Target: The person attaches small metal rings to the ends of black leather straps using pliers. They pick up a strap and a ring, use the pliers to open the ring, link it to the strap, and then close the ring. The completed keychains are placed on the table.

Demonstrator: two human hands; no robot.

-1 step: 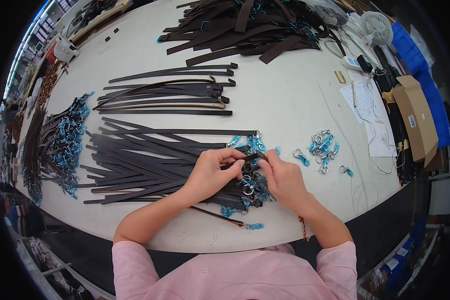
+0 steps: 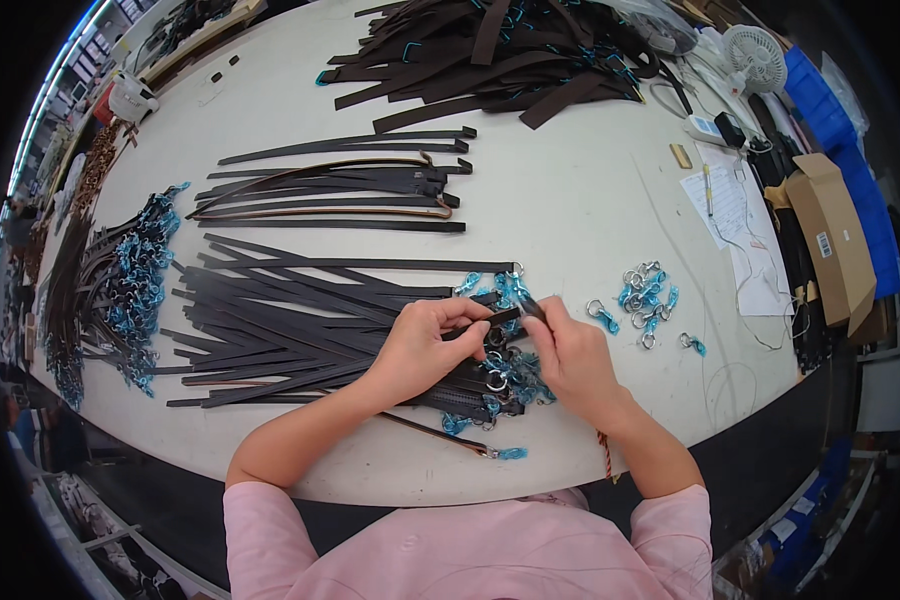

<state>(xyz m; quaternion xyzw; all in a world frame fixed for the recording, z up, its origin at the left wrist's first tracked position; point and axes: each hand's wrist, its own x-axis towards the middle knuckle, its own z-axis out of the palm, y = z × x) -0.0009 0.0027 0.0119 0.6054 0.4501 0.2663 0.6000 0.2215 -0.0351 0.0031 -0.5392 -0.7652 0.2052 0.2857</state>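
Note:
My left hand (image 2: 428,340) is closed, thumb and fingers pinching a narrow black strap (image 2: 505,317) close to its end. Just to the right, my right hand (image 2: 575,355) is closed around a short dark piece (image 2: 532,309); whether it is a tool or a strap end is unclear. Both hands are above the right ends of a spread of black straps (image 2: 280,310). Metal rings and clasps in blue wrapping (image 2: 510,370) lie at those ends, partly hidden by my hands.
More wrapped clasps (image 2: 645,290) lie to the right. Black straps with folded ends (image 2: 340,185) lie farther back, before a heap of wide dark straps (image 2: 490,60). A bundle of clasped straps (image 2: 135,290) is at left. A fan (image 2: 753,57) and cardboard box (image 2: 832,235) stand at right.
My right hand has shifted slightly right, away from the strap end, and more of the dark piece in it shows. My left hand has stayed in place.

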